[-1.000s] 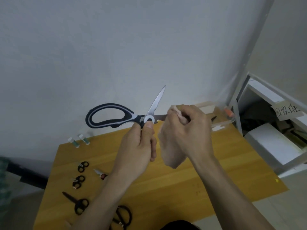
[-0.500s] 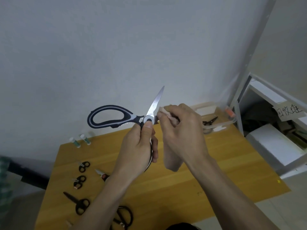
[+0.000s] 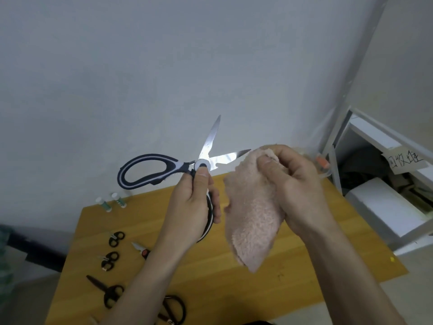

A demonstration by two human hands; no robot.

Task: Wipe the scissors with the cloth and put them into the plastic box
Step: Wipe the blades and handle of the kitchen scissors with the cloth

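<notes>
Head view: large scissors [image 3: 164,168] with black-and-white handles held up above the bench [image 3: 304,259], blades spread wide, one serrated blade pointing up, the other pointing right toward the cloth [image 3: 253,219]. Left hand [image 3: 192,212] wrapped around the lower handle loop, thumb pressed on the white pivot. Right hand [image 3: 297,184] curled tight around the top of the pink cloth, thumb pinching the fabric, rest of the cloth hanging down. Tip of the right-pointing blade just touching or barely short of the bunched cloth edge; cannot tell which. Plastic box [image 3: 324,164] at the far right corner of the bench, mostly hidden behind the right hand, an orange clasp showing. On the left part of the bench: several small black-handled scissors [image 3: 112,293] lying flat, a short blade with a red handle [image 3: 141,249], two small white-and-green tubes [image 3: 112,201] by the wall. White shelf unit [image 3: 386,188] to the right, a handwritten paper label on it.
</notes>
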